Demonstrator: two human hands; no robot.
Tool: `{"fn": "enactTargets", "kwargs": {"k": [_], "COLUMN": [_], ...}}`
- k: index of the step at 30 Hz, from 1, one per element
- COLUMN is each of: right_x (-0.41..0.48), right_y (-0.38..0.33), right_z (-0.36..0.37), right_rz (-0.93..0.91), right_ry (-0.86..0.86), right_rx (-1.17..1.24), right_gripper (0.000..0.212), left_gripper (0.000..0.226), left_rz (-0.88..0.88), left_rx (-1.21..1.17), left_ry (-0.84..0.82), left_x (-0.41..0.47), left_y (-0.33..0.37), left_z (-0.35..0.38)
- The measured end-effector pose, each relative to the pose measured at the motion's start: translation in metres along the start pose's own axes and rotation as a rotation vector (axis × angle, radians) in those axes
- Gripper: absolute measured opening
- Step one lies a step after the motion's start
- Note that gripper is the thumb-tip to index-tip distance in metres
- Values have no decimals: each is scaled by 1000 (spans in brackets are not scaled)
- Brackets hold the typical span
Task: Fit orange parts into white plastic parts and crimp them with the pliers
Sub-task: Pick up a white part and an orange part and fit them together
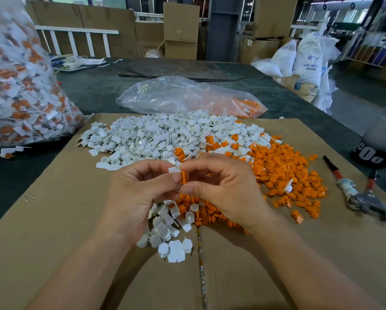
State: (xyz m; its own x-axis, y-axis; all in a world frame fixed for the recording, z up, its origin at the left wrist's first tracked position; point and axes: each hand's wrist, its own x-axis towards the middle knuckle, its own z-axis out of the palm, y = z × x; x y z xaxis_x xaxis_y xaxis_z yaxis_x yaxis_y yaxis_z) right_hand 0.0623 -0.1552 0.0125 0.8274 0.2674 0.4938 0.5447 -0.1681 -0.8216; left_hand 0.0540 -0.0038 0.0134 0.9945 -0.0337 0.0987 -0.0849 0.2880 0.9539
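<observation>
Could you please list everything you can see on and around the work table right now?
white plastic parts: a large pile, white, cardboard centre-left
orange parts: a large pile, orange, cardboard right
pliers: one, red handles, cardboard's right edge
cardboard sheet: one, brown, covering the table
full bag: one, clear, white-and-orange pieces, far left
slack bag: one, clear, few orange parts, behind the piles
sacks: several, white, right background
left hand: holds a white part
right hand: holds an orange part
</observation>
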Motion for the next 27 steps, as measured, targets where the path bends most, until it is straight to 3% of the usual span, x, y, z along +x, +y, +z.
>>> {"fn": "enactTargets", "kwargs": {"k": [10,15,22,27], "right_x": [0,-1,0,0], "right_y": [1,1,2,4], "right_z": [2,2,2,0], "right_rz": [-39,71,2,68], "right_ry": [15,13,-12,-47], "right_rx": [-66,22,-3,-10], "right_gripper": [33,45,29,43], "left_gripper": [15,12,5,7], "left_rz": [-78,-101,-180,-211], "left_rx": [-21,-43,-24,67], "left_ry": [3,4,24,43], "left_x": [2,1,2,3], "left_y": [1,2,2,3], "left_z": [0,1,0,-1]}}
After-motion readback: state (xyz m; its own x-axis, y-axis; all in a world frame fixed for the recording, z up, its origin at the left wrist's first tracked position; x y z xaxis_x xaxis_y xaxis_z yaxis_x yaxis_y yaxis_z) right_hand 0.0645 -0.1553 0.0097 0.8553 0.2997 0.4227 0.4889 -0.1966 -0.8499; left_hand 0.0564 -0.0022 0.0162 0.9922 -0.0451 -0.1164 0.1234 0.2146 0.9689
